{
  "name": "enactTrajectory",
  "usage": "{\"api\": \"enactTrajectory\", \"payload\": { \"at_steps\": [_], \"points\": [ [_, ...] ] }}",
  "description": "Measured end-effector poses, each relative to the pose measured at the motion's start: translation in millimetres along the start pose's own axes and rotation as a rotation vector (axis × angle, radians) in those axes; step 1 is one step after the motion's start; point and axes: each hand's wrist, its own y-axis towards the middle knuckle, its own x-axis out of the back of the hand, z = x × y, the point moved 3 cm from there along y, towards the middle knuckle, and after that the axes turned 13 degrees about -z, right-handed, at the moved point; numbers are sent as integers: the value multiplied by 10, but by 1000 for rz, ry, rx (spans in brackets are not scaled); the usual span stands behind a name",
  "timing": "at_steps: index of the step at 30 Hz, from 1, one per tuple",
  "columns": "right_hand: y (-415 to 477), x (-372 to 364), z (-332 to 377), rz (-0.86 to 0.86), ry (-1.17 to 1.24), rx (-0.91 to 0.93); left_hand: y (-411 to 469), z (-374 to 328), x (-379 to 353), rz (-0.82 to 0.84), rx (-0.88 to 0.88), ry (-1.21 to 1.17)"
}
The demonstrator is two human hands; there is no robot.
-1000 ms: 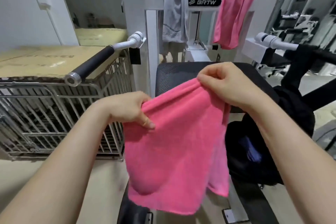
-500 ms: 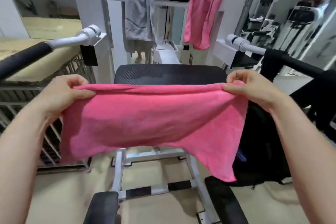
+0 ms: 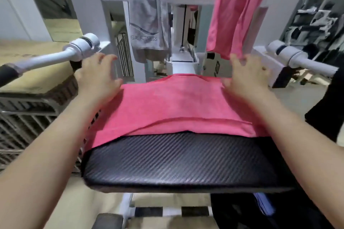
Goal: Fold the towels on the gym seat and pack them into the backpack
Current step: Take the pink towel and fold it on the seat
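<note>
A pink towel lies folded in two layers across the back half of the black gym seat. My left hand rests at the towel's far left corner with fingers spread. At the far right corner my right hand lies the same way, fingers spread. Neither hand grips the cloth. A grey towel and a second pink towel hang over the white machine frame behind the seat. The black backpack sits low at the right, below the seat, with something blue inside.
White handle bars stick out on both sides of the seat at hand height. A wire cage with cardboard boxes on top stands to the left. Dark gym machines fill the right background.
The pink towel, held up stretched between both hands before, now lies on the seat. Both hands have let go and opened at its far corners. The camera has moved closer over the seat.
</note>
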Motion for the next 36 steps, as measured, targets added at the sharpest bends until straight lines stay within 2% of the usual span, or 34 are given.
{"api": "enactTrajectory", "payload": {
  "at_steps": [1,3,5,10,13,15,16,19,21,24,27,28,29,30,33,34,36],
  "points": [
    [-95,-98,116,39,55,89,-103,-177,-60,49,-121,-66],
    [-323,-309,262,181,130,200,-442,-468,-230,295,-288,-72],
    [-413,-434,277,237,133,231,-692,-547,-374,486,-288,69],
    [-409,-288,303,163,193,270,-706,-571,-250,441,-311,-46],
    [-734,49,542,253,391,477,-881,-743,3,427,-379,-383],
    [-973,193,693,342,484,604,-1041,-825,83,483,-413,-456],
    [-1055,219,728,327,526,635,-1096,-828,97,456,-419,-462],
    [-1163,253,742,199,676,599,-1220,-792,146,341,-436,-510],
    [-1216,274,748,154,706,558,-1272,-785,167,333,-436,-522],
    [-1290,378,756,238,702,544,-1319,-781,255,461,-300,-600],
    [-1368,587,739,467,677,554,-1443,-776,413,689,-296,-637],
    [-1390,649,746,506,669,531,-1484,-737,473,711,-257,-662],
    [-1405,693,770,484,671,503,-1508,-676,529,668,-190,-690],
    [-1422,718,813,416,676,473,-1512,-562,553,535,-124,-682],
    [-1535,653,1031,270,648,393,-1511,-46,567,14,28,-440],
    [-1606,618,1121,275,624,377,-1558,164,525,-53,142,-413],
    [-1766,562,1293,318,520,393,-1696,525,388,-26,478,-546]
  ]
}}
